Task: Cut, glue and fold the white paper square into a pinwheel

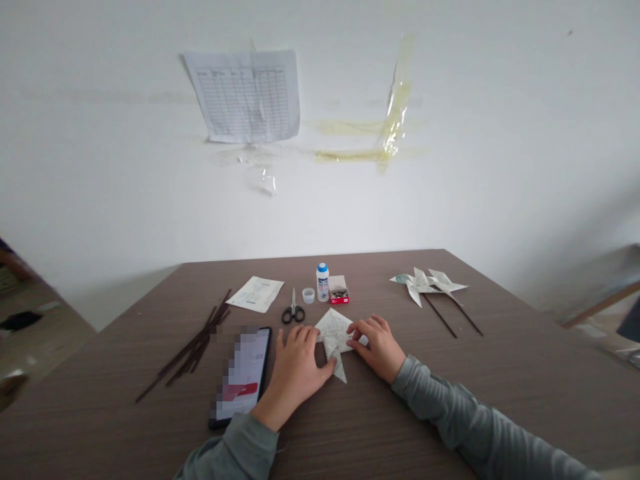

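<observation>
A printed paper pinwheel (334, 328) lies partly folded on the table, one pointed flap reaching toward me. My left hand (299, 367) is on its left side, the thumb touching the lower flap and the fingers near the left corner. At the right edge, my right hand (379, 347) pinches a corner between thumb and fingers; the fingertips cover part of that corner. Just beyond the paper are black-handled scissors (293, 312), a small clear cup (309, 295), a white bottle with a blue cap (323, 283) and an opened red box of small metallic pieces (339, 296).
Two paper pinwheels on brown sticks (425, 283) lie at the right. Dark brown sticks (193, 347) and a stack of printed paper (256, 294) are at the left. A phone (245, 377) lies beside my left wrist. The table (380, 427) meets a white wall.
</observation>
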Demonstrator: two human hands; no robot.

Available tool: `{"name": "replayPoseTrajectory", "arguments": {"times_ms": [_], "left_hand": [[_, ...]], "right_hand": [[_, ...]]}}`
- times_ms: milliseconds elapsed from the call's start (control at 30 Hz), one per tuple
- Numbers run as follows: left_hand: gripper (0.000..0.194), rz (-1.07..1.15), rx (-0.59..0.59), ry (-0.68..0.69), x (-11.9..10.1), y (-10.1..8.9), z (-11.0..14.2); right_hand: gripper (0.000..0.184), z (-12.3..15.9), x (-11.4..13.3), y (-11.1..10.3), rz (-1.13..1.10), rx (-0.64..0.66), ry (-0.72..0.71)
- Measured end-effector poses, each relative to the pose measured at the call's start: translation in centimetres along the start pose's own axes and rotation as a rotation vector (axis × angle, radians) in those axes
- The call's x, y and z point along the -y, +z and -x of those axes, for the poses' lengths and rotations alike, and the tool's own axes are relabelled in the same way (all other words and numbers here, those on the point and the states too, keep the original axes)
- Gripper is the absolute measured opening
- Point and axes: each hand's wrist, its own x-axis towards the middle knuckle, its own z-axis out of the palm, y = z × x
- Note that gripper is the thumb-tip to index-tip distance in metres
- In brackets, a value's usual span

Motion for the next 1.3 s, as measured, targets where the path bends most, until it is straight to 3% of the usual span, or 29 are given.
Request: {"name": "replayPoseTrajectory", "arguments": {"times_ms": [467,1000,1300], "left_hand": [[0.053,0.034,0.017,0.029,-0.4,-0.1,0.1],[0.049,0.021,0.079,0.047,-1.4,-0.7,0.2],[0.049,0.004,0.103,0.038,-1.4,-0.5,0.1]], "right_hand": [[0.021,0.9,0.2,0.1,0.124,-0.093,-0.165],[0.022,1.0,0.6,0.1,0.16,-0.088,-0.153],[0.037,1.0,0.8,-0.2,0.126,-0.059,-0.122]]}}
